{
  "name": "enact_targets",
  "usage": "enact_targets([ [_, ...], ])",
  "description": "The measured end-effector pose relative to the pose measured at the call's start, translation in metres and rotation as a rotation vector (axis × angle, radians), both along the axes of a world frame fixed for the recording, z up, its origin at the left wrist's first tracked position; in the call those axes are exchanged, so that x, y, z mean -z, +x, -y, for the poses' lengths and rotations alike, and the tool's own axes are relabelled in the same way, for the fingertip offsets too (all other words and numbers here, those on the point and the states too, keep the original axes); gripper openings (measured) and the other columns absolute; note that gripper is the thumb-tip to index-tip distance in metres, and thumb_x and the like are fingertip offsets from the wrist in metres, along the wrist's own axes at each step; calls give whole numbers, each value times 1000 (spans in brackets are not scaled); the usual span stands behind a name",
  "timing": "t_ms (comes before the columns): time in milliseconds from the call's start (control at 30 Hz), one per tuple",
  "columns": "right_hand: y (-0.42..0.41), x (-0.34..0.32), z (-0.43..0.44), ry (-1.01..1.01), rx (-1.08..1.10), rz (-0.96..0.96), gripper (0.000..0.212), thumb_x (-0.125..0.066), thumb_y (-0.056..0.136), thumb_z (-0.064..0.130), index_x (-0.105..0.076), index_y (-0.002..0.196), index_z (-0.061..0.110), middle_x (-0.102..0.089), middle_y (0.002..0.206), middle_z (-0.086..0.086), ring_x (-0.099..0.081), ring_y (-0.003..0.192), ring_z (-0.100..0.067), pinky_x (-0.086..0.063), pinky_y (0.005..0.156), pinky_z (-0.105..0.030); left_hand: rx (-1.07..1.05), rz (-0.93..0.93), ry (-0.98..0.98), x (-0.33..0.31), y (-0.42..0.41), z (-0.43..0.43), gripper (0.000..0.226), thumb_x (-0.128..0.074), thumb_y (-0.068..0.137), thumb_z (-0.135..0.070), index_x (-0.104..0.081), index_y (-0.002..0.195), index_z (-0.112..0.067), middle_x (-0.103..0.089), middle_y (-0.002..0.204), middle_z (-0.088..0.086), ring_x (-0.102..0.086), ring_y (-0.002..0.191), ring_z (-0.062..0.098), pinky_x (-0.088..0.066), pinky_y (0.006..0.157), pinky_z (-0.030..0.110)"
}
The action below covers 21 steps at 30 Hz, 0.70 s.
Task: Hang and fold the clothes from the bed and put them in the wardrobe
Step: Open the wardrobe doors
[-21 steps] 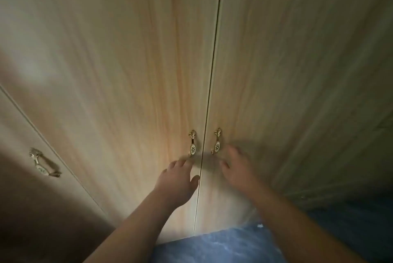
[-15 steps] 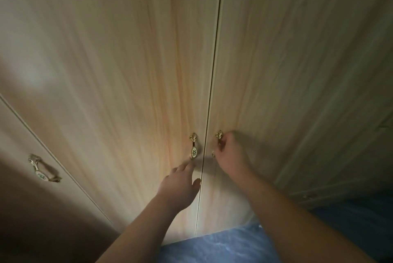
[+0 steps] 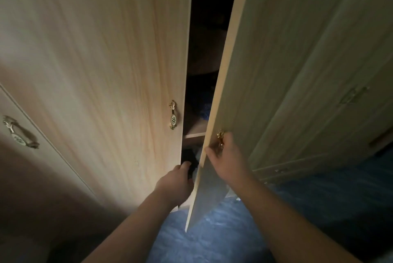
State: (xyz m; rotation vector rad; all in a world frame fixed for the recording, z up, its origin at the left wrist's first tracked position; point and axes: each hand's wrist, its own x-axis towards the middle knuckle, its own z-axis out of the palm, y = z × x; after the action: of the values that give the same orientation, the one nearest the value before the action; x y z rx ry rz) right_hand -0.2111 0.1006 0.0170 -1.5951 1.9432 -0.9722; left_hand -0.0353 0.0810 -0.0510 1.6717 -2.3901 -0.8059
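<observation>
Wardrobe [image 3: 106,60] rt door [image 3: 287,71] ajar, dim inside; blue floor [image 3: 234,230] below.

wardrobe doors [image 3: 102,54]: pale wood-grain laminate, smooth, with a soft satin sheen. right door edge [image 3: 221,75]: plain light banding, matt. door handle [image 3: 173,114]: glossy gold-coloured metal with a white glazed oval insert. far-left handle [image 3: 19,135]: same make, duller in shadow. inner shelf [image 3: 194,133]: bare light board. floor covering [image 3: 244,230]: blue, mottled, faintly textured.
</observation>
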Motion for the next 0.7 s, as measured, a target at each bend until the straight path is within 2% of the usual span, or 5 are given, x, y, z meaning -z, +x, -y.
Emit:
enact_targets([
  [100, -25, 0, -40, 17, 5, -24, 33, -67, 87, 45, -43, 104, 30, -65, 100, 10, -66, 89, -12, -52, 75, -30, 111, -12, -4, 3, -32, -38, 53, -43, 92, -41, -33, 142, -29, -56, 130, 3, -62, 109, 27, -52, 89, 40],
  [200, -56, 1, -79, 29, -4, -11, 32, -65, 86, 50, -39, 100, 38, -65, 100, 13, -67, 89, -10, -56, 76, -33, 154, -28, -6, 5, -68, -78, 45, -44, 90, -40, -35, 133, -31, -60, 126, 0, -64, 106, 24, -55, 87, 41],
  [433, -149, -9, -163, -13, 42, -16, 36, -64, 73, 61, -43, 96, 44, -61, 89, 22, -60, 79, 6, -48, 66, -20, 267, 70, 2, 4, -157, -164, 64, -44, 95, -39, -17, 152, -33, -52, 136, 4, -60, 113, 30, -51, 90, 41],
  [567, -209, -20, -198, 35, 110, 25, 39, -68, 79, 50, -49, 110, 35, -64, 98, 18, -62, 85, 3, -50, 74, -25, 344, 147, -15, -9, -202, -197, 65, -43, 96, -37, -15, 154, -31, -43, 146, 7, -51, 125, 33, -43, 97, 41],
  [700, -259, -35, -213, 166, 132, 32, 45, -67, 88, 37, -50, 128, 24, -65, 117, 7, -63, 105, -14, -54, 94, -41, 362, 182, -69, -21, -221, -207, 62, -42, 97, -39, -17, 153, -32, -43, 146, 2, -52, 125, 26, -46, 97, 40],
])
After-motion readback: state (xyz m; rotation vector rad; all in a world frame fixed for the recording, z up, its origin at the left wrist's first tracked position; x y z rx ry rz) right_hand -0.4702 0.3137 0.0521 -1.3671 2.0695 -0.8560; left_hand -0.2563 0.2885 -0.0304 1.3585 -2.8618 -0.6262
